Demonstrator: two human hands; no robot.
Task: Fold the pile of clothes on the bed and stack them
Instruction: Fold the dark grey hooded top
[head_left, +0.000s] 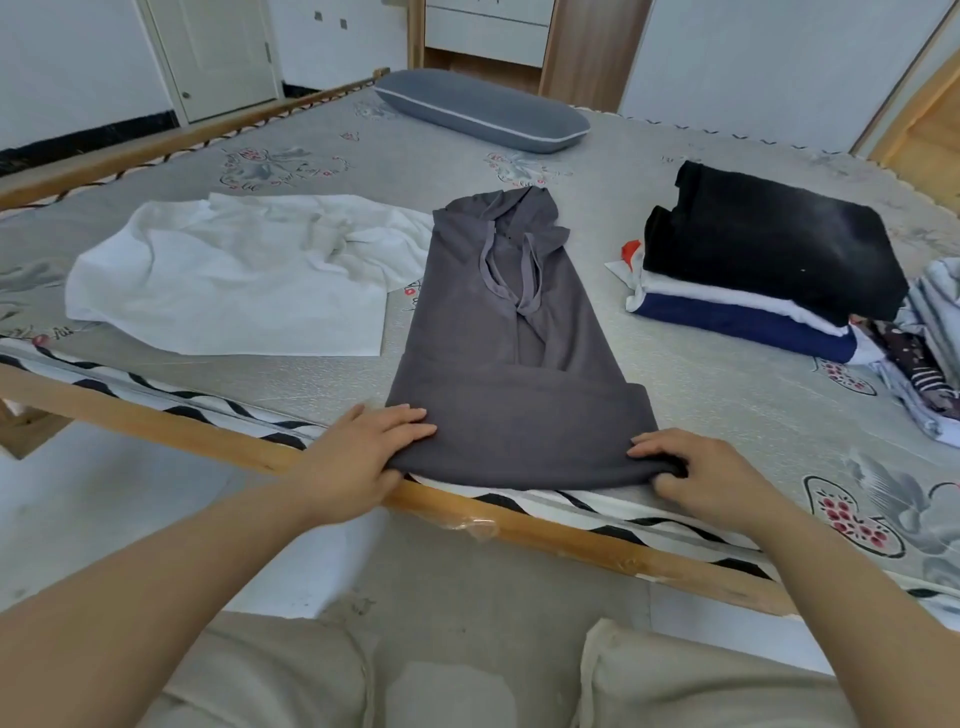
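I've got both hands, left hand (358, 457) and right hand (691, 475), pinching hoodie (511, 384) hem; uneven lift skews fold.

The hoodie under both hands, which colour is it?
Dark grey hoodie, plain, seen in the head view.

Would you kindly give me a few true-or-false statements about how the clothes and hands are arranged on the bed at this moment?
1. Both hands grip the near hem of the grey hoodie. True: left hand, right hand.
2. The white garment lies folded on the stack. False: it lies spread out, left of the hoodie.
3. A black garment tops the folded stack. True.
4. The pillow rests on the hoodie. False: it lies apart, at the far side of the bed.
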